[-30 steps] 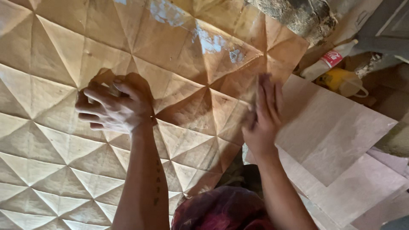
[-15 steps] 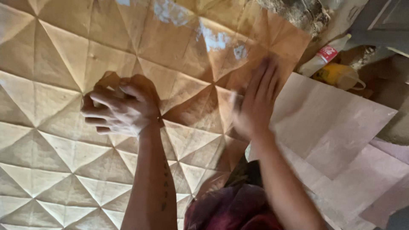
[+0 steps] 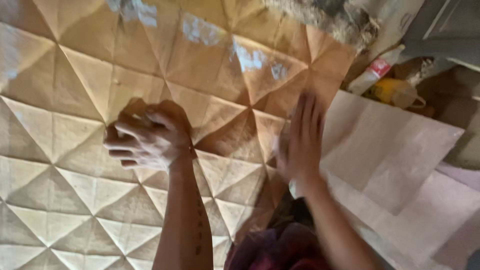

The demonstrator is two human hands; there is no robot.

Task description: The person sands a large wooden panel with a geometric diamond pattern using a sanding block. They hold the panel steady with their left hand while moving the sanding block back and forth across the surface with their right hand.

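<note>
Now sliding back down the creased tan paper sheet (image 3: 150, 65) after a stroke toward its rt edge: right hand (image 3: 300, 137), flat, grip released. Left hand (image 3: 147, 135) clenched, pinning sheet mid-panel; creasing ongoing, apparently.

Your tan folded sheet (image 3: 75, 80) carries a triangle crease grid; beside it pale pinkish paper (image 3: 390, 145), a yellow jug (image 3: 395, 91), a white bottle (image 3: 372, 72) with red label.

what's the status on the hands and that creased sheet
Left hand curled, pinching a fold of the creased tan sheet. Right hand flat, open on its right edge. Plain sheets beside, nothing blocking.
</note>
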